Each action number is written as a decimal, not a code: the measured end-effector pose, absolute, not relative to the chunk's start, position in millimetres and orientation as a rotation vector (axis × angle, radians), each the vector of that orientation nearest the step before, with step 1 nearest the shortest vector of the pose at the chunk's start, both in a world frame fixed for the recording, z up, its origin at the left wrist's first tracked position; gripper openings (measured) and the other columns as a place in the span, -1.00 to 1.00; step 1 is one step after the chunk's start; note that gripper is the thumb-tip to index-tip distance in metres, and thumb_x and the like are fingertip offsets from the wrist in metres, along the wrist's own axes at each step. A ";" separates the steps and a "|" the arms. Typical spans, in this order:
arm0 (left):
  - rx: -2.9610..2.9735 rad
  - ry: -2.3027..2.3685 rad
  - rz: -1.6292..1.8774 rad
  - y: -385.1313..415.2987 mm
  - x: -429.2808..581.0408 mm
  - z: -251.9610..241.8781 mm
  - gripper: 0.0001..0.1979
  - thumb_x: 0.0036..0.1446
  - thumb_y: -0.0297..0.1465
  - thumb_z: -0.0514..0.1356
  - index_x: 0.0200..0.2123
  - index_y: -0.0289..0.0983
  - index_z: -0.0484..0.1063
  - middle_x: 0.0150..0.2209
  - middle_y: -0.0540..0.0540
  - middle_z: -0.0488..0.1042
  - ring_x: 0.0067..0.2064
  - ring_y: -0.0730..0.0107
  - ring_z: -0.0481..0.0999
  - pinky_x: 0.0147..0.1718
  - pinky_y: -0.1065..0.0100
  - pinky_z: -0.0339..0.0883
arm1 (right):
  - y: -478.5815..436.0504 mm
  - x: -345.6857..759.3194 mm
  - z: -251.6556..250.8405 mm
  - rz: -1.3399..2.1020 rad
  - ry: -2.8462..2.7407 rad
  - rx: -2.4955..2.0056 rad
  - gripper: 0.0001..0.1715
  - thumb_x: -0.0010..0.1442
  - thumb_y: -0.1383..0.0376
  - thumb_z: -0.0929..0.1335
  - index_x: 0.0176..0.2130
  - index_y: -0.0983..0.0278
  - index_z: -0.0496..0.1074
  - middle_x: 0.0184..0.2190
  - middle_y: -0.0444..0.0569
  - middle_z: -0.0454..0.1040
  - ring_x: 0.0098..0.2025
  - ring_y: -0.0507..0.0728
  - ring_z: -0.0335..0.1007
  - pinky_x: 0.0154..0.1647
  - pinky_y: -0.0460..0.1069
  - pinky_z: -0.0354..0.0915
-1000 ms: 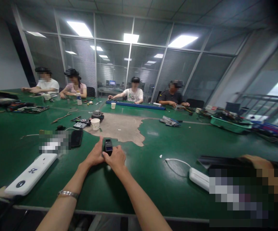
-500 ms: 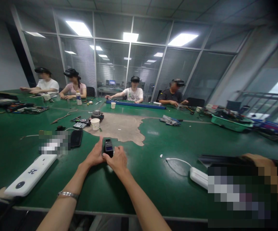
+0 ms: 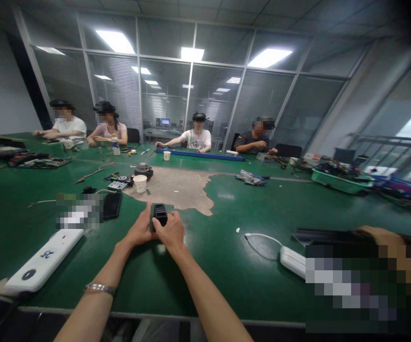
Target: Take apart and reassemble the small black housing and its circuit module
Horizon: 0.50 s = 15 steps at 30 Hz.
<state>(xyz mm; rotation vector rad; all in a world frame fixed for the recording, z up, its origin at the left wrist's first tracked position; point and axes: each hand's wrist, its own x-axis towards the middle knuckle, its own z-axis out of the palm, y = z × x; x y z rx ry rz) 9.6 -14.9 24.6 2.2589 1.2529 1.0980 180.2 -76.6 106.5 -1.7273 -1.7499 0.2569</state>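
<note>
We have the small black device [image 3: 160, 215] between our left hand [image 3: 139, 229] and right hand [image 3: 171, 232], over the green worktop [image 3: 223, 275]. Our right fingers grip it; whether the left ones do, we cannot tell. If the right thumb slips, the device could tip over.

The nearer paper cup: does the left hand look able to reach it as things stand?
Probably yes: the nearer paper cup stands beyond the left hand, and nothing tall blocks the way, though that hand is at the small black device.
</note>
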 end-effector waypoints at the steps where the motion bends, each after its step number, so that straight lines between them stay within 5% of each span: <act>1: 2.256 1.257 1.089 -15.2 9.4 25.4 0.50 -0.07 -0.12 0.52 0.54 -0.24 -0.58 0.52 -0.53 -0.04 0.50 -0.43 0.05 0.40 -0.33 0.05 | -75.1 180.4 109.3 0.247 -1.732 -1.713 -0.50 0.31 -0.05 0.43 -0.07 0.32 0.59 0.03 0.16 0.50 0.01 0.23 0.55 0.03 0.03 0.40; 15: 2.248 1.323 1.004 -16.8 9.4 32.5 0.58 -0.11 0.05 0.56 0.54 -0.22 -0.59 0.54 -0.54 -0.14 0.53 -0.43 -0.06 0.43 -0.34 -0.06 | -76.6 279.5 92.2 0.085 -1.585 -1.757 -0.56 0.38 0.00 0.40 -0.03 0.32 0.56 0.05 0.12 0.51 0.01 0.21 0.53 0.05 -0.02 0.35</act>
